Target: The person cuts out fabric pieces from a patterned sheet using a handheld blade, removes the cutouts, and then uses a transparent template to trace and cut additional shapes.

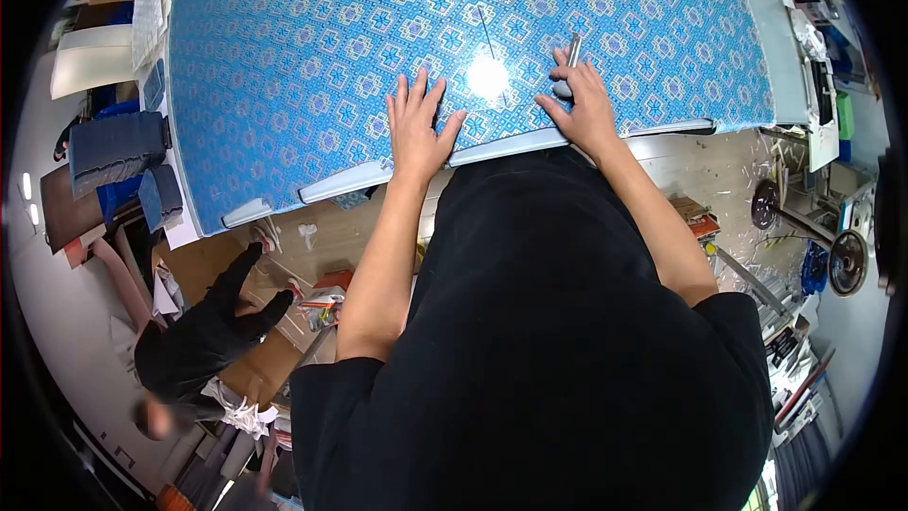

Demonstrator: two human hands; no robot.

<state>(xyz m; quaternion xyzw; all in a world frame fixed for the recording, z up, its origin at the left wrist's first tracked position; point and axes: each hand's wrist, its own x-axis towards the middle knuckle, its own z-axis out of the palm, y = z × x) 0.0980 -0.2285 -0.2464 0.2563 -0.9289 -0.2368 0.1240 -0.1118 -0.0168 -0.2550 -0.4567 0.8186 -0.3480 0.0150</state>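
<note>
Blue fabric with a repeating geometric pattern (312, 47) covers the table in front of me. My left hand (416, 128) lies palm down on it near the front edge, with the fingers spread. To its right, my right hand (586, 102) rests on the same fabric. A slim silver-and-grey hand tool (574, 49), possibly a utility knife, is held in its fingers; part of it is hidden under them. Between the hands, a bright light glare (488, 77) falls on the cloth, and a thin dark line (485, 30) runs above it.
Pale edging (350, 180) shows along the table's front edge. Dark folded material (118, 147) is stacked at the left. A person in black (203, 336) bends down at the lower left. To the right stand a metal bar with round ends (804, 218) and cluttered shelves.
</note>
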